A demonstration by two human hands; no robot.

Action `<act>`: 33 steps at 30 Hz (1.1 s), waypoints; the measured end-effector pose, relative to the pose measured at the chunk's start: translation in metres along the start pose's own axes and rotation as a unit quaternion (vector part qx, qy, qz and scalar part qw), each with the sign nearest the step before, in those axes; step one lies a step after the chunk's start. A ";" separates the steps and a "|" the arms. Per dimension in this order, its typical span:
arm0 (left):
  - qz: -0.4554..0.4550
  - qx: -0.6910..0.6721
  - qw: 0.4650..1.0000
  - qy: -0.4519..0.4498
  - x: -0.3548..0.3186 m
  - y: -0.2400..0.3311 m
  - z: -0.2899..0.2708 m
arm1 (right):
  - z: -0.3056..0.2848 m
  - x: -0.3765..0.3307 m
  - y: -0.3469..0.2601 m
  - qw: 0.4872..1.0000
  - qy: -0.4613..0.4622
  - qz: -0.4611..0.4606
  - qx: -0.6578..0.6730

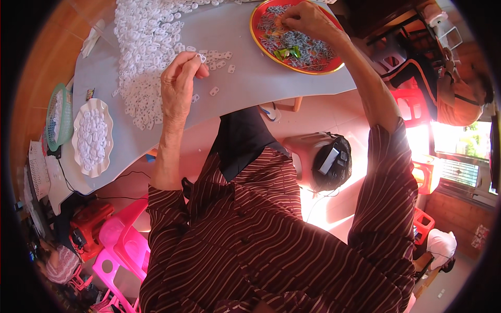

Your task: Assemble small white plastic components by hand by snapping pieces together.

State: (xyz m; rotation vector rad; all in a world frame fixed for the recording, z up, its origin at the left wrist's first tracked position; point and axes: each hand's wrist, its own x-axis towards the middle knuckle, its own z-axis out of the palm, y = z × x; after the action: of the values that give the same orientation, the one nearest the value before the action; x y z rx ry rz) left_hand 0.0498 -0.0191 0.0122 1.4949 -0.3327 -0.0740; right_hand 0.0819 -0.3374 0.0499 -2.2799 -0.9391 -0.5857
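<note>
Over the grey table (245, 86), my left hand (179, 86) is closed, pinching a small white plastic piece with holes (202, 58) between thumb and fingertips. My right hand (311, 23) reaches into a round red tray with a gold rim (252, 31). Its fingers are curled together at a heap of small grey metal screws or nails (313, 49); whatever they grip is hidden. A green and yellow scrap (287, 52) lies among the metal pieces. Beside my left hand spreads a large heap of white plastic pieces (146, 47), with several loose ones (214, 91) near the table edge.
At the left stand a white wavy-edged dish (108, 117) of white pieces and a green basket (66, 122). Below the table is a bin with a black bag (334, 167). Pink chairs (122, 235) and red stools (409, 107) surround me; other people sit at both sides.
</note>
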 end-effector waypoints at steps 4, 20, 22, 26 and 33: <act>0.004 0.004 1.000 -0.007 0.000 0.001 0.000 | -0.003 0.004 -0.004 1.000 -0.019 -0.020 -0.010; 0.017 -0.002 1.000 0.012 0.001 0.001 0.003 | 0.007 0.012 0.003 0.957 -0.197 0.107 -0.181; 0.015 0.021 1.000 -0.007 0.000 0.002 0.001 | 0.007 0.011 0.003 0.959 -0.173 0.105 -0.197; 0.012 0.035 0.999 -0.006 -0.001 0.001 -0.001 | 0.006 0.011 -0.009 0.968 -0.149 0.134 -0.152; 0.031 0.006 0.999 0.000 0.000 -0.002 0.001 | -0.003 0.008 -0.018 0.973 -0.083 0.206 -0.066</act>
State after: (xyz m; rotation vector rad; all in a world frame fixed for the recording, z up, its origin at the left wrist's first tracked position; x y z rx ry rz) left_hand 0.0499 -0.0201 0.0107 1.4960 -0.3801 -0.0216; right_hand 0.0738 -0.3251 0.0631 -2.5749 -0.4835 -0.2867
